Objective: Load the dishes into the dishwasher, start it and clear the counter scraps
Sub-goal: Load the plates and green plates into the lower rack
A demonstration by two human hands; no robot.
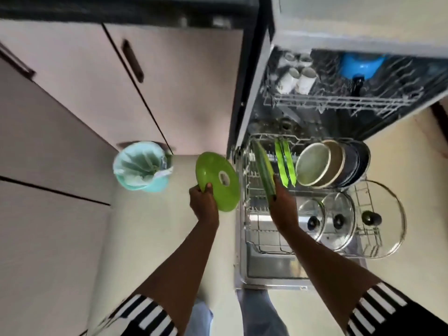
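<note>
Loading underway — right hand (283,202) grips an edge-on green plate (263,170) over the lower rack (257,214); left hand (203,202) pinches a second plate (218,190) by its rim — it likely needs the neighbouring slot.

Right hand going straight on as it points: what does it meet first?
The right hand would likely meet the lower rack tines, beneath the green plate it grips; depth unclear.

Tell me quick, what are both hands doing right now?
Left hand: gripping a green plate by its rim.
Right hand: holding a second green plate, edge-on, at the lower rack.
</note>
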